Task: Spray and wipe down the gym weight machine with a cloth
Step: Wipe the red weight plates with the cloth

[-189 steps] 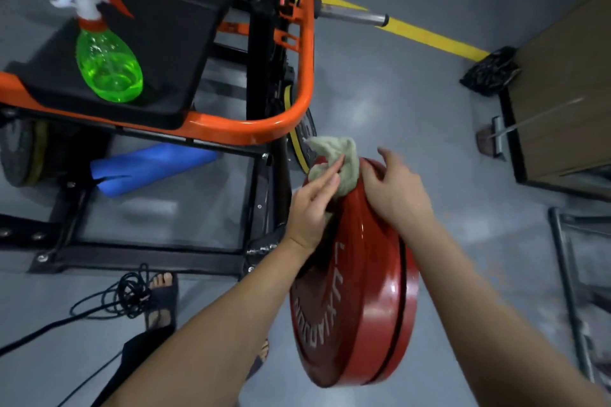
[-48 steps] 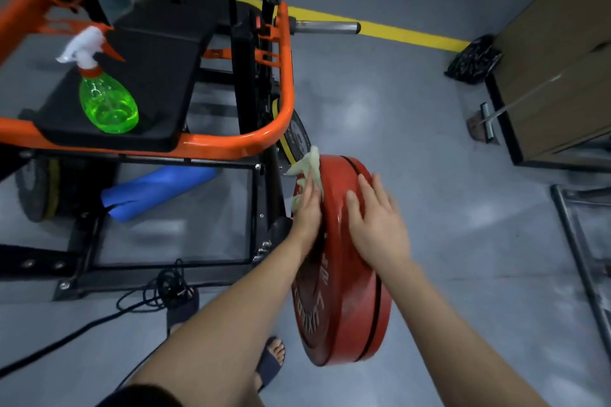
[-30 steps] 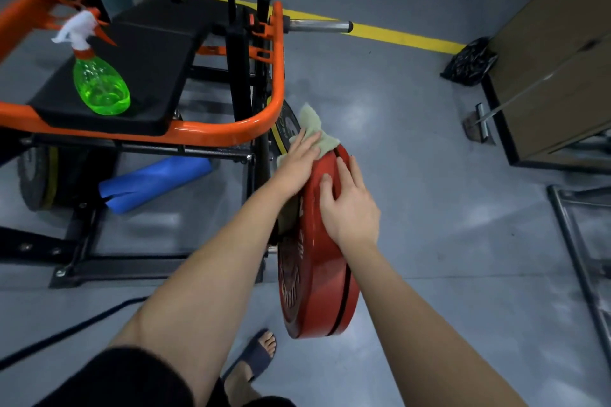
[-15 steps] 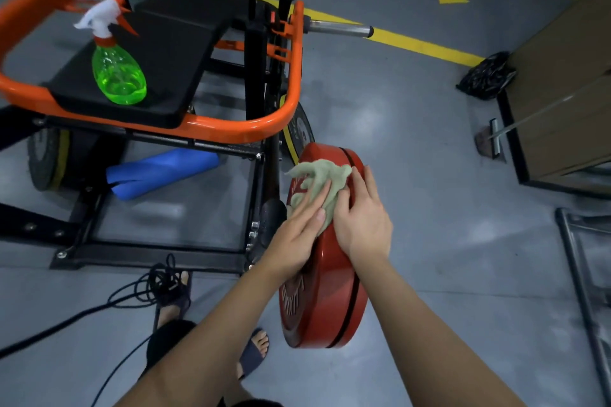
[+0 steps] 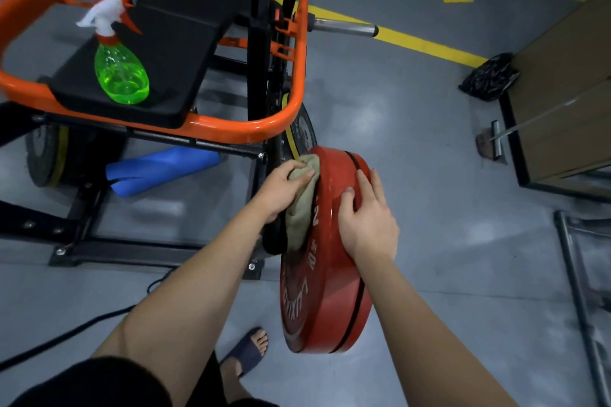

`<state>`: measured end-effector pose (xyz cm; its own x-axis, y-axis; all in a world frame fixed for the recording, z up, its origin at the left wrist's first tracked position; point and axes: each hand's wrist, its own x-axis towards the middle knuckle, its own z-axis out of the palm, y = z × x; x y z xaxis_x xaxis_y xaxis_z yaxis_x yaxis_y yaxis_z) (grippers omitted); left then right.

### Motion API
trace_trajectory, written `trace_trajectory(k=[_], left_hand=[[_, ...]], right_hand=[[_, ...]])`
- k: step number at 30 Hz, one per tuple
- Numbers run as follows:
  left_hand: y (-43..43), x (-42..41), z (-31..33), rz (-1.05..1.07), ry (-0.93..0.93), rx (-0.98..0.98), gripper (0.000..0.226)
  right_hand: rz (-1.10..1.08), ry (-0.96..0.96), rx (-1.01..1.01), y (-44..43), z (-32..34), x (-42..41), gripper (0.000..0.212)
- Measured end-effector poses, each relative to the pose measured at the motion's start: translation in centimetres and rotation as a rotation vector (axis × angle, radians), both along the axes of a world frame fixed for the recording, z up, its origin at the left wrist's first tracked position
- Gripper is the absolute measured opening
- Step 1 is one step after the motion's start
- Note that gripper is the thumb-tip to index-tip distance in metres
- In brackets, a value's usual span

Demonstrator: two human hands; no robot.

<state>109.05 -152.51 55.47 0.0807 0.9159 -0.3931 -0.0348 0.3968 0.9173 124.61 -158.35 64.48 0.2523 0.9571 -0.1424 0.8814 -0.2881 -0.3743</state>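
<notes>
A red weight plate (image 5: 327, 274) stands on edge on the grey floor beside the orange-framed weight machine (image 5: 231, 132). My left hand (image 5: 281, 190) grips a pale green cloth (image 5: 301, 211) and holds it against the plate's left face near the top. My right hand (image 5: 367, 218) rests on the plate's rim with fingers spread, steadying it. A green spray bottle (image 5: 120, 76) with a white and orange trigger stands upright on the machine's black seat pad (image 5: 172, 53).
A blue foam roller (image 5: 165, 168) lies under the frame. A black plate (image 5: 304, 129) sits just behind the red one. A steel sleeve (image 5: 344, 28) sticks out to the right. A wooden cabinet (image 5: 562, 109), black bag (image 5: 489, 76) and metal rack (image 5: 578, 274) stand right; a cable (image 5: 66, 334) and my sandalled foot (image 5: 248, 350) lie near.
My left hand has slid the cloth from the top of the plate down onto its left face. My right hand stays on the rim.
</notes>
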Motion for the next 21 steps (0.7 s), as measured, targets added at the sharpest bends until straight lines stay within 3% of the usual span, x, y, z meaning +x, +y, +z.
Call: trace_trajectory(k=[4,10,15,18,21], left_hand=[[-0.8,0.1,0.1,0.133,-0.120,0.030,0.010],[-0.6,-0.2,1.0,0.384,-0.522,-0.171,0.043],[-1.1,0.2,-0.2,0.431,-0.287,0.028,0.043],[-1.3,0.7,-0.5,0.349,-0.192,0.072,0.040],[-1.5,0.4,-0.9,0.271,-0.079,0.159,0.045]], right_hand=[[0.006,-0.005,-0.026,0.6,0.1,0.0,0.053],[0.019,0.005,-0.125,4.2,0.3,-0.2,0.053],[-0.025,-0.026,-0.205,10.0,0.0,-0.8,0.048],[-0.156,-0.004,0.027,13.0,0.1,-1.4,0.044],[-0.123,0.184,0.161,13.4,0.8,-1.4,0.040]])
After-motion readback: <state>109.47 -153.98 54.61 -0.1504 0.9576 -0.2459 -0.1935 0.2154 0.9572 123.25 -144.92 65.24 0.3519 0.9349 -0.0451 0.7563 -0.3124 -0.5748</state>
